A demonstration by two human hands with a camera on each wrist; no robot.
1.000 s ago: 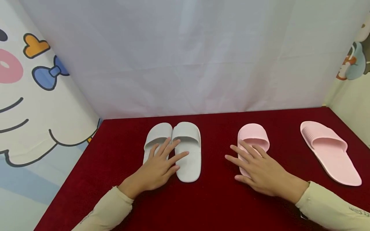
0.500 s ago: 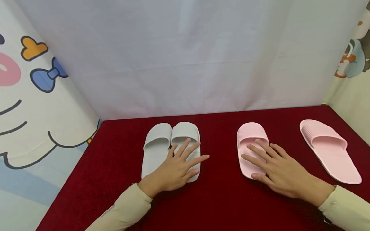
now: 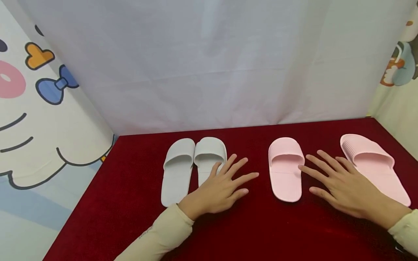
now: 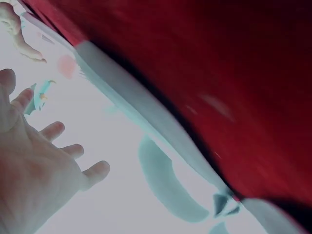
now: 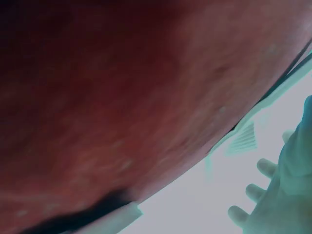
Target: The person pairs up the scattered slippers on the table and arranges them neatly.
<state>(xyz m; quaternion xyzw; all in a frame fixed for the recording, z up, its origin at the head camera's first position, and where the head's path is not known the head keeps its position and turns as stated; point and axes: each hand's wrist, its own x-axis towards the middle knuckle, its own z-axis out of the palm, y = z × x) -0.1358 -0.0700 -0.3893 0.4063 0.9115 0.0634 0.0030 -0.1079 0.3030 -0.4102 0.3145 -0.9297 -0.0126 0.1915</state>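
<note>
Two white slippers lie side by side on the red cloth in the head view: the left one [image 3: 177, 174] is fully visible, the right one [image 3: 210, 146] partly covered by my left hand [image 3: 219, 190]. That hand is spread, fingers apart, reaching past the right white slipper and holding nothing. A pink slipper [image 3: 286, 170] lies with its toe toward the back. My right hand [image 3: 349, 192], also spread, is between it and a second, angled pink slipper [image 3: 375, 163], whose left edge it partly hides. In both wrist views the hands' fingers are extended and hold nothing.
The red cloth [image 3: 254, 232] covers the table up to a white curtain [image 3: 209, 72] at the back. A cartoon-printed sheet [image 3: 39, 119] hangs on the left, another printed panel [image 3: 398, 69] on the right.
Both hands have moved to the right, the left from over the white slippers toward the middle, the right off the nearer pink slipper. The slippers have stayed in place.
</note>
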